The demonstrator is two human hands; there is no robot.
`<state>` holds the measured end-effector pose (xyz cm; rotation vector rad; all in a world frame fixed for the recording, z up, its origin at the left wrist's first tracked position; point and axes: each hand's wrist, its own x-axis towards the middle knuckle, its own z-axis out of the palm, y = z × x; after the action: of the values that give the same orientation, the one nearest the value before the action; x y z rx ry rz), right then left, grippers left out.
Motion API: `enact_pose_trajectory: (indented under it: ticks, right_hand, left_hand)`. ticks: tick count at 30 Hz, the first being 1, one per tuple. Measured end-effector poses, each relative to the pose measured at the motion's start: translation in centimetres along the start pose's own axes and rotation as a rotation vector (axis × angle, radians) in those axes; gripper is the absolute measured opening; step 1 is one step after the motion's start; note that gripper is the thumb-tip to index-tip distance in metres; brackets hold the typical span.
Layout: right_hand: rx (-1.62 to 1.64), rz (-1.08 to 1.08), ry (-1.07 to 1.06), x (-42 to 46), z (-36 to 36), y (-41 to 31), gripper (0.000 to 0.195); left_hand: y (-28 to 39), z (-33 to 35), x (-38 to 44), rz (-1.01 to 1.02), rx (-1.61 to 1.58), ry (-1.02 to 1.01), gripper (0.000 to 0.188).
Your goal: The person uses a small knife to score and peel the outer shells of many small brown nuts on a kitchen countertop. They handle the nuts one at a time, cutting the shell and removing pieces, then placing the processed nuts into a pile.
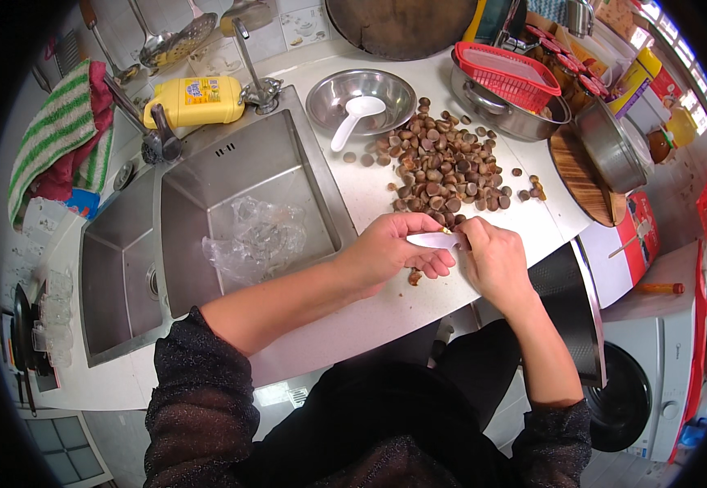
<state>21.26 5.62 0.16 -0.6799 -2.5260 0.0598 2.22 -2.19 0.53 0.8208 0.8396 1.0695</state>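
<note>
My left hand [399, 250] holds a small yellowish nut piece [445, 230] between thumb and fingers, largely hidden. In my right hand [495, 253] is a small knife [436, 240], its pale blade pointing left across the fingers of my left hand. Both hands meet over the counter. Just beyond them lies a spread pile of brown chestnuts [445, 161]. A fragment of brown shell [414, 278] rests on the counter below my hands. Behind the pile's left side stands a steel bowl [329, 100] with a white plastic spoon [353, 121] leaning in it.
Left is a double steel sink [323, 183] with a crumpled clear plastic bag [262, 238] inside. A yellow jug [198, 100] lies by the tap. At the right stand a steel pot [512, 122] under a red basket [506, 70], and a round wooden board [573, 177].
</note>
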Motion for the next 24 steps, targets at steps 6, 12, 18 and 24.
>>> enact_pose_trajectory:
  ticks: [6, 12, 18, 24]
  right_hand:
    - [0.15, 0.191, 0.046, -0.6, -0.8, 2.0, 0.009]
    - [0.347, 0.3, 0.049, 0.0, -1.2, 1.0, 0.006]
    - [0.508, 0.369, 0.063, 0.1, -1.2, 0.5, 0.006]
    - [0.515, 0.494, 0.137, -0.2, -0.8, 1.6, 0.006]
  left_hand:
    - [0.2, 0.4, 0.3, 0.034, 0.014, -0.09, 0.017]
    - [-0.1, -0.3, 0.3, 0.058, 0.023, -0.064, 0.023]
    - [-0.2, -0.2, 0.3, 0.076, 0.044, -0.05, 0.023]
    - [0.4, 0.7, -0.2, 0.081, 0.096, -0.163, 0.021]
